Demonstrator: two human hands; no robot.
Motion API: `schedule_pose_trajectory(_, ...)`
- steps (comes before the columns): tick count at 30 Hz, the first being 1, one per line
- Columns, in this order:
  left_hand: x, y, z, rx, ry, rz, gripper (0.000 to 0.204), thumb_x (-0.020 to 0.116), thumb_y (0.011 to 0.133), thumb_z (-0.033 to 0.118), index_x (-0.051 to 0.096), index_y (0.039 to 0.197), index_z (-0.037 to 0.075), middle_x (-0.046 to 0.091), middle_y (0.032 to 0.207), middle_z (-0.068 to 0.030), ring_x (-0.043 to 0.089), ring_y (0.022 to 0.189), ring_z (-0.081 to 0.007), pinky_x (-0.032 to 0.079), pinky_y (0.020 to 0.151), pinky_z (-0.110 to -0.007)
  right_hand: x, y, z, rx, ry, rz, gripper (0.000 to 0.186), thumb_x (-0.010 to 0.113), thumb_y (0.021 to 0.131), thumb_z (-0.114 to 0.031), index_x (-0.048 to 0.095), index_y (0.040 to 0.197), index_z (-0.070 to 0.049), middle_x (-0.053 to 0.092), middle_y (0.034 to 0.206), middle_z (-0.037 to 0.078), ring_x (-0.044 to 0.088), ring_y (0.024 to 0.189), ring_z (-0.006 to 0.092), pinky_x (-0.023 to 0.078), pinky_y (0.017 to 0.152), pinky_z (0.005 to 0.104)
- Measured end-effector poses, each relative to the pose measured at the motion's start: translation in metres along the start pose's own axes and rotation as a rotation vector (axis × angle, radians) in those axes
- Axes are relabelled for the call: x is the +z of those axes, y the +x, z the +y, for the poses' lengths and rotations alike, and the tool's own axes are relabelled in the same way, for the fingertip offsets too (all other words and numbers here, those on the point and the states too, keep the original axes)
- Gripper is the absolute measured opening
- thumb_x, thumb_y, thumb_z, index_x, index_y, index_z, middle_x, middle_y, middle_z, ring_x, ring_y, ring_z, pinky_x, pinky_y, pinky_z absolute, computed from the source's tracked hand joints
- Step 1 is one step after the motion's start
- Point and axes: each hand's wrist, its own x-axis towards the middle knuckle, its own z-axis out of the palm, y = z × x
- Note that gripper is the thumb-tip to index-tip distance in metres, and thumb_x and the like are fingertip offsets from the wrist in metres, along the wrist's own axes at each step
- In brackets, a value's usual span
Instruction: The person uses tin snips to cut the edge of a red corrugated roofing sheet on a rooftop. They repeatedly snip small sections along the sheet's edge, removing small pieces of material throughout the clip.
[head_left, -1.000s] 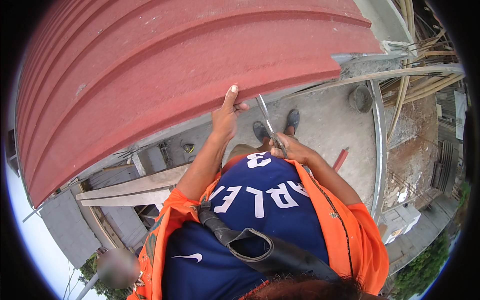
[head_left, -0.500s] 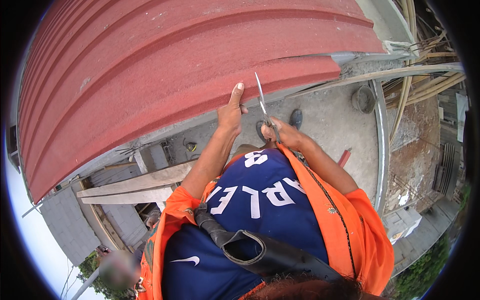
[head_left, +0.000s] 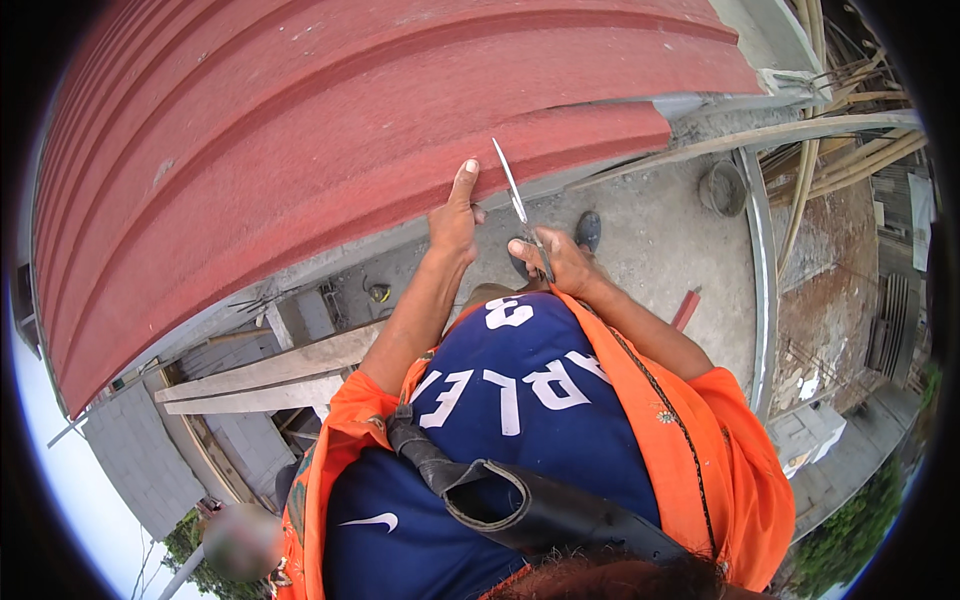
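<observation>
A large red ribbed roofing sheet spreads across the upper part of the head view. My left hand grips its near edge, the thumb lying on top and the fingers mostly hidden beneath. Just right of it, my right hand is closed round the handles of long-bladed scissors. Their blades point up and slightly left, over the sheet's edge strip. A slit runs between that strip's right end and the rest of the sheet. Whether the blades touch the sheet I cannot tell.
Beneath lies a concrete floor with a round bucket and a red offcut. Wooden planks cross at left. Bamboo poles lie at far right. Another person is at lower left.
My right thumb has lifted outward, and the scissors' blades have swung slightly left. My left hand keeps its hold on the sheet's edge. The whole view has shifted a little.
</observation>
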Motion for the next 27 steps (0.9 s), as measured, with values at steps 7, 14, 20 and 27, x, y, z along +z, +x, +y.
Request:
schedule_pose_trajectory(7, 0.004, -0.001, 0.003, 0.014, -0.097, -0.048, 0.048, 0.091, 0.094, 0.051, 0.077, 0.109, 0.008, 0.064, 0.085, -0.0002, 0.050, 0.063, -0.0127, 0.042, 0.059, -0.032, 0.015, -0.007, 0.003, -0.025, 0.109, 0.056, 0.057, 0.086, 0.097, -0.056, 0.060, 0.074, -0.011, 0.057, 0.063, 0.000, 0.052, 0.057, 0.0083, 0.040, 0.051, 0.0304)
schedule_pose_trajectory(14, 0.002, 0.001, 0.003, 0.043, -0.169, -0.095, 0.044, 0.091, 0.095, 0.046, 0.079, 0.111, 0.007, 0.068, 0.091, -0.0021, 0.052, 0.066, -0.0131, 0.043, 0.058, -0.031, 0.011, 0.003, -0.007, 0.018, 0.287, 0.041, 0.053, 0.090, 0.095, -0.050, 0.059, 0.073, -0.013, 0.054, 0.062, -0.002, 0.047, 0.054, 0.0074, 0.038, 0.051, 0.0284)
schedule_pose_trajectory(20, 0.006, -0.001, 0.005, -0.012, -0.177, -0.067, 0.042, 0.091, 0.096, 0.044, 0.078, 0.111, 0.007, 0.069, 0.094, -0.0030, 0.052, 0.067, -0.0129, 0.043, 0.058, -0.031, 0.019, -0.005, -0.008, -0.018, 0.213, 0.098, 0.054, 0.090, 0.095, -0.050, 0.059, 0.072, -0.013, 0.056, 0.062, -0.001, 0.052, 0.053, 0.0079, 0.039, 0.048, 0.0291)
schedule_pose_trajectory(27, 0.000, 0.000, 0.005, -0.052, -0.195, -0.120, 0.040, 0.087, 0.100, 0.041, 0.073, 0.123, 0.011, 0.069, 0.101, -0.0055, 0.050, 0.073, -0.0131, 0.047, 0.073, -0.034, 0.007, -0.011, -0.039, 0.154, 0.335, 0.053, 0.055, 0.090, 0.094, -0.055, 0.065, 0.076, -0.009, 0.057, 0.063, -0.001, 0.053, 0.051, 0.0071, 0.040, 0.047, 0.0266)
